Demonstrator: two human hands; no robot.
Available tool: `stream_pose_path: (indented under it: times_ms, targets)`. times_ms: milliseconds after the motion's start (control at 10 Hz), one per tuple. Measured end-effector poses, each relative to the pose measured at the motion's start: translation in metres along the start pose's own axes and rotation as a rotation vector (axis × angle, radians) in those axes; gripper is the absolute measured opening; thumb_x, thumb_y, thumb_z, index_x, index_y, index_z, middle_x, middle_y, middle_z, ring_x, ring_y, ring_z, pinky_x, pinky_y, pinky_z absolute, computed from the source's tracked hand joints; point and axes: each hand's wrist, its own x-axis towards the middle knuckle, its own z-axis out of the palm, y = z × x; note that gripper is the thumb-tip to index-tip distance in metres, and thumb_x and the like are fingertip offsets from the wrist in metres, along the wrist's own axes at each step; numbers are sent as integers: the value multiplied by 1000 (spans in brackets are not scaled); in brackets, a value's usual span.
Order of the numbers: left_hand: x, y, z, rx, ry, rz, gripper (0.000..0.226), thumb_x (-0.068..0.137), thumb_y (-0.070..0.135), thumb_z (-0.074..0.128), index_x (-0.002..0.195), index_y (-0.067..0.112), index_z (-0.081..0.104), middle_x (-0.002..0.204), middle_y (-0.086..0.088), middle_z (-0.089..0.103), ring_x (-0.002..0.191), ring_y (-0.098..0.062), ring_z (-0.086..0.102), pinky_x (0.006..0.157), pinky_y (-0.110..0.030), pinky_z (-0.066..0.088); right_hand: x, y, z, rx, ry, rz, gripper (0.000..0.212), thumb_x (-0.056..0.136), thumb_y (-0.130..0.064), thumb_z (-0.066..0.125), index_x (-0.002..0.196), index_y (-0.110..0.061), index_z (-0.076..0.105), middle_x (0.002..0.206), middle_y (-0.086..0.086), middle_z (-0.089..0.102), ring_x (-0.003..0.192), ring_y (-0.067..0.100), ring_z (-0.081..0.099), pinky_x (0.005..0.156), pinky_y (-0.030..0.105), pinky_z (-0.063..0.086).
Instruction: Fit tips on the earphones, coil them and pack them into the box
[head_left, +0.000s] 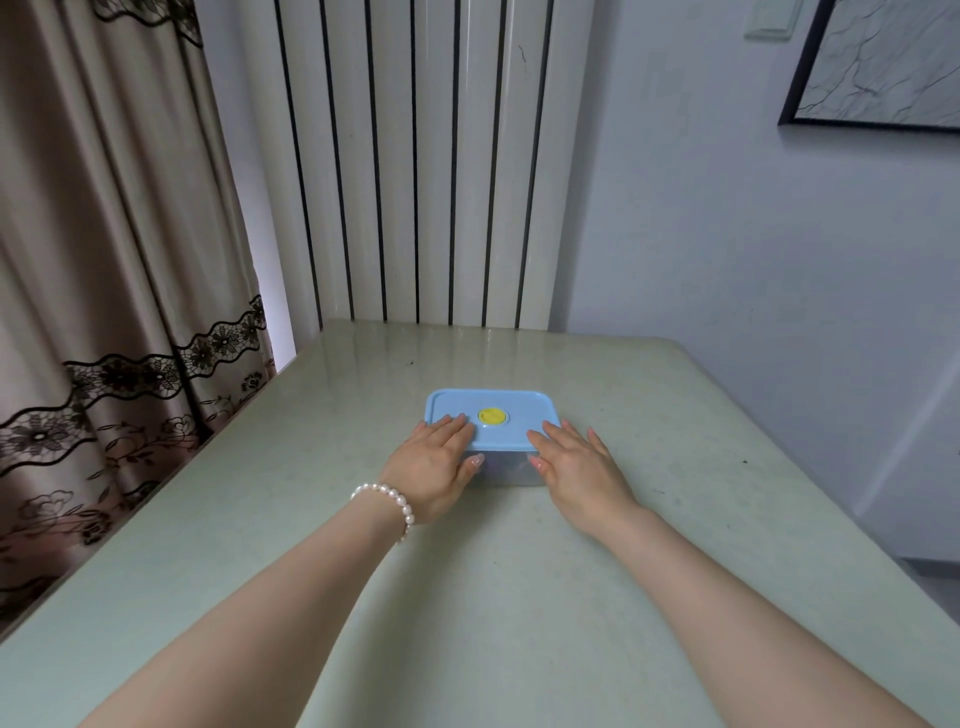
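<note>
A small clear plastic box (506, 470) stands in the middle of the table with its light blue lid (519, 410) on; the lid has a round yellow knob (491, 415) in its centre. My left hand (436, 467) lies flat on the lid's near left corner with straight fingers, its thumb against the box's front wall. My right hand (576, 465) lies flat on the near right corner, thumb also on the front wall. Something dark shows dimly through the box wall; the earphones cannot be made out.
The pale green table (467, 597) runs to a white striped radiator (415, 156) at the back. A beige curtain with black lace (104, 312) hangs at the left edge. A wall with a framed picture (883, 62) stands at the right.
</note>
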Motion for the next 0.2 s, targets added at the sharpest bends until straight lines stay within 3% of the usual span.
stream_pose_path:
  times_ms: [200]
  targets:
    - [2, -1, 1, -29, 1, -19, 54, 98, 41, 25, 145, 15, 25, 155, -4, 19, 142, -20, 17, 116, -34, 6, 1, 4, -2, 73, -17, 5, 47, 99, -35, 28, 145, -29, 21, 156, -5, 12, 144, 15, 3, 116, 40, -2]
